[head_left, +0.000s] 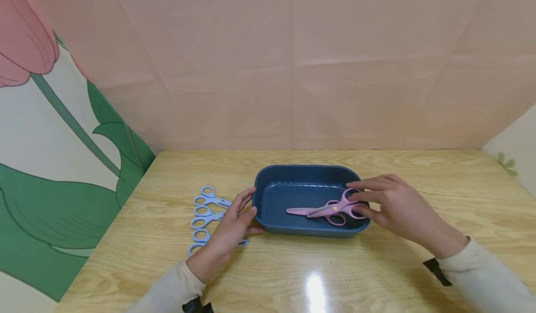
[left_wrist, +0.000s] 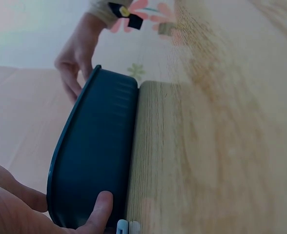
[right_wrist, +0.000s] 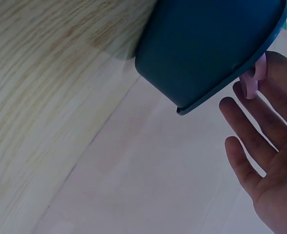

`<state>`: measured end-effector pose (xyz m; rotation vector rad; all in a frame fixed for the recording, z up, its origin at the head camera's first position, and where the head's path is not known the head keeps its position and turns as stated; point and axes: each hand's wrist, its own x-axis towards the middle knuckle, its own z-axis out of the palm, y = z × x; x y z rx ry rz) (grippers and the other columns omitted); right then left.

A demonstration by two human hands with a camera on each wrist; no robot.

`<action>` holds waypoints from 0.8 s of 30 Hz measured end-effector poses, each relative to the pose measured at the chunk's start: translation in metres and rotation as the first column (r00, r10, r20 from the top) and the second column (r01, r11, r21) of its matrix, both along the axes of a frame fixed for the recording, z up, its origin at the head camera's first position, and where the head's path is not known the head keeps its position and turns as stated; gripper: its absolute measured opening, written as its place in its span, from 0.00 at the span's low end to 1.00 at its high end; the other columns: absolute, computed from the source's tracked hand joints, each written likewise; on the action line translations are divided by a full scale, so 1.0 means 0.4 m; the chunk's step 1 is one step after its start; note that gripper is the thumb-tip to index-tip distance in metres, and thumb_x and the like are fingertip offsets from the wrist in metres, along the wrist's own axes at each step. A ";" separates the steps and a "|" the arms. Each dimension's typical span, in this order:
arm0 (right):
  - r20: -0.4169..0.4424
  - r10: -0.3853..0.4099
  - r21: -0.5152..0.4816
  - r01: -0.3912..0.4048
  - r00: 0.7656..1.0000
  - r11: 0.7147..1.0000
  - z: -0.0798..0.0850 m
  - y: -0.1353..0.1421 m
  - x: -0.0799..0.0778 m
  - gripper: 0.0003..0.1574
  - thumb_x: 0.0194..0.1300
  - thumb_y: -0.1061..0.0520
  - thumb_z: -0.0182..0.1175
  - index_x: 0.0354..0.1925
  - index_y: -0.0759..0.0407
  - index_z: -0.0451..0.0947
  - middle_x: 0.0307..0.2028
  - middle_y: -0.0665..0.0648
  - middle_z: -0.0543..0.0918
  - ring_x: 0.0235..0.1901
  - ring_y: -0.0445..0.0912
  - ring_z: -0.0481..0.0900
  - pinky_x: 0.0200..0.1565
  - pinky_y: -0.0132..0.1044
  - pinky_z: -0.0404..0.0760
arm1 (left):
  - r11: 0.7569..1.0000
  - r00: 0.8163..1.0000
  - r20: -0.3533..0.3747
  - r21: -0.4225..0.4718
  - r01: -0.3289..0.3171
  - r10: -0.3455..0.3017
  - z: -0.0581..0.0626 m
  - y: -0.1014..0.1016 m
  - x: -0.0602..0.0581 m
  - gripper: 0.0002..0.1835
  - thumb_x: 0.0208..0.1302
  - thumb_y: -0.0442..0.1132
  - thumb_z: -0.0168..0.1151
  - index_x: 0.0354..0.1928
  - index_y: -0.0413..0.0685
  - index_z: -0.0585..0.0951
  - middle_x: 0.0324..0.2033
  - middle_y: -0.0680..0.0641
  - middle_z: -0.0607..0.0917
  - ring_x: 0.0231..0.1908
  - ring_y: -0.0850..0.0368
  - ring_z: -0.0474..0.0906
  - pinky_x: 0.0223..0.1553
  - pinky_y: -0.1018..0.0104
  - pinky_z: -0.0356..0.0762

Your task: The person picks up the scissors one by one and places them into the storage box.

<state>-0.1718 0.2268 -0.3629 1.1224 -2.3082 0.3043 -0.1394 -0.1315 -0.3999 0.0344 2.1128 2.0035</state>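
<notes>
My right hand [head_left: 395, 206] pinches a pair of pink scissors [head_left: 345, 206] by its handle loops, above the right end of a dark blue bin [head_left: 268, 227]. Beneath it, partly covered, a second pair of pink scissors [head_left: 336, 220] lies inside the bin. The right wrist view shows the pink loops [right_wrist: 251, 87] at the bin's rim beside the fingers; the blades are hidden there. My left hand [head_left: 232, 224] holds the bin's left end, with fingers against its outer wall [left_wrist: 94, 141] and at its rim.
Three pairs of light blue scissors [head_left: 207, 217] lie in a column left of the bin, partly behind my left hand and forearm. The wood-grain table [head_left: 398, 276] meets a pinkish wall covering [head_left: 293, 94] at the back. A flower-printed panel [head_left: 54, 210] stands at left.
</notes>
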 end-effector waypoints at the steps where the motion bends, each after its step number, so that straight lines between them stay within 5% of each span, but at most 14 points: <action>1: 0.002 -0.005 0.002 0.005 1.000 1.000 -0.001 0.000 0.000 0.19 0.65 0.38 0.64 0.37 0.48 0.89 0.47 0.53 0.89 0.41 0.49 0.88 0.48 0.51 0.80 | 1.000 1.000 0.000 0.002 -0.001 0.001 0.000 0.000 0.000 0.27 0.78 0.35 0.46 0.75 0.54 0.60 0.77 0.42 0.57 0.61 0.40 0.76 0.45 0.53 0.86; 4: 0.011 -0.025 0.005 0.025 1.000 1.000 -0.005 -0.002 0.001 0.13 0.54 0.46 0.73 0.37 0.48 0.90 0.47 0.53 0.89 0.41 0.50 0.88 0.49 0.51 0.79 | 1.000 1.000 0.000 0.007 -0.003 0.003 -0.001 0.001 0.000 0.27 0.78 0.34 0.46 0.75 0.54 0.60 0.77 0.42 0.57 0.62 0.40 0.74 0.45 0.53 0.86; 9: 0.038 -0.057 0.015 0.056 0.998 0.998 -0.010 -0.007 0.003 0.17 0.43 0.51 0.78 0.37 0.48 0.89 0.46 0.52 0.89 0.42 0.50 0.88 0.49 0.52 0.79 | 1.000 1.000 0.002 0.010 -0.009 0.009 -0.002 0.001 -0.001 0.27 0.78 0.34 0.46 0.75 0.54 0.60 0.77 0.43 0.58 0.63 0.40 0.74 0.45 0.53 0.86; 24: 0.085 -0.098 0.013 0.097 0.991 0.995 -0.022 -0.018 0.009 0.16 0.44 0.51 0.79 0.35 0.46 0.89 0.46 0.51 0.89 0.42 0.50 0.87 0.49 0.53 0.79 | 1.000 1.000 0.003 0.006 -0.008 0.008 -0.002 0.000 0.000 0.27 0.78 0.35 0.46 0.75 0.55 0.60 0.77 0.43 0.58 0.62 0.41 0.75 0.45 0.54 0.86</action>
